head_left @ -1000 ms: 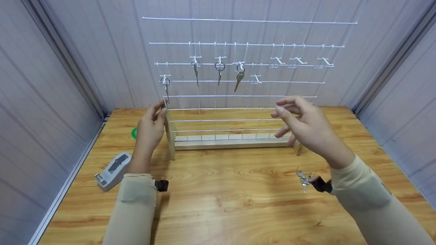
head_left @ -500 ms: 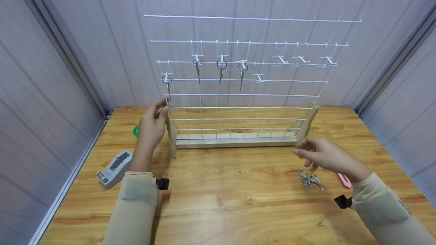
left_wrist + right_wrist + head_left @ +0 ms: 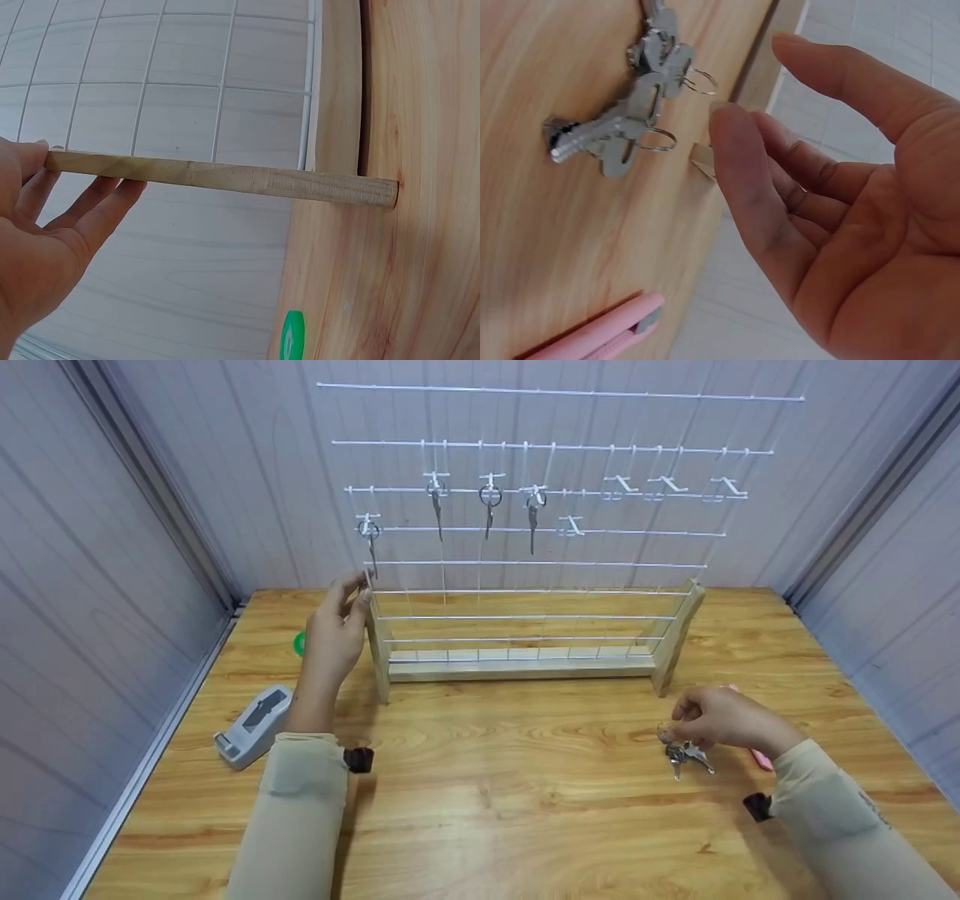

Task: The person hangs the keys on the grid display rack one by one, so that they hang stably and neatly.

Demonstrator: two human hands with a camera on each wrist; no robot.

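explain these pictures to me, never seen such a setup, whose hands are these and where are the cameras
There is no machine here: one person works bare-handed. The wide view is filmed from the head, the two close views from the wrists. The left hand holds the wooden side of a wire rack, where some hanging keys are. The right hand is by loose keys on the table; its wrist view shows it holding nothing. Also on the table: a pink cutter, a grey holder and a green round thing.
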